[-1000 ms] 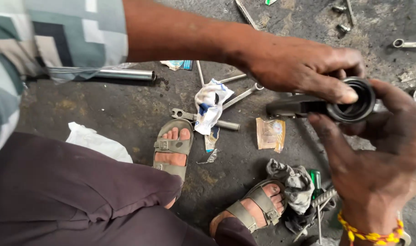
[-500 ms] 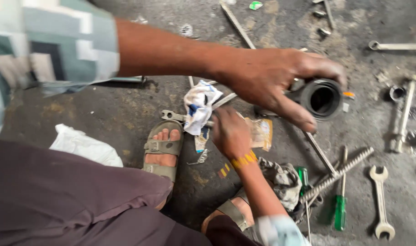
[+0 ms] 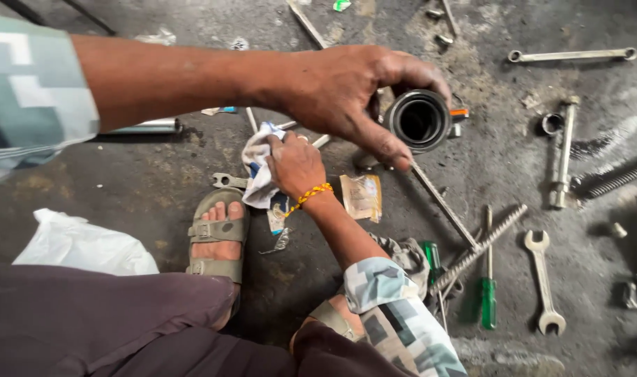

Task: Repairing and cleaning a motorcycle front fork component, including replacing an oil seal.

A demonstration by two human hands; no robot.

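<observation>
Left hand (image 3: pixel 346 91) grip clasps metal ring (image 3: pixel 417 120) (round, hollow) | right hand (image 3: pixel 295 166) grip clutches crumpled rag (image 3: pixel 259 171)

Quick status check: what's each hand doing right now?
Left hand: closed around a dark metal sleeve, open end facing the camera.
Right hand: fingers closed on a white rag on the ground.

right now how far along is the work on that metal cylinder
Done: the dark hollow metal cylinder is up off the floor, gripped in the left hand, bore facing the camera. In hand: the right hand closes on the white cloth. Left: the cloth has not touched the cylinder; the green-handled screwdriver and steel spanner lie apart on the floor.
</observation>
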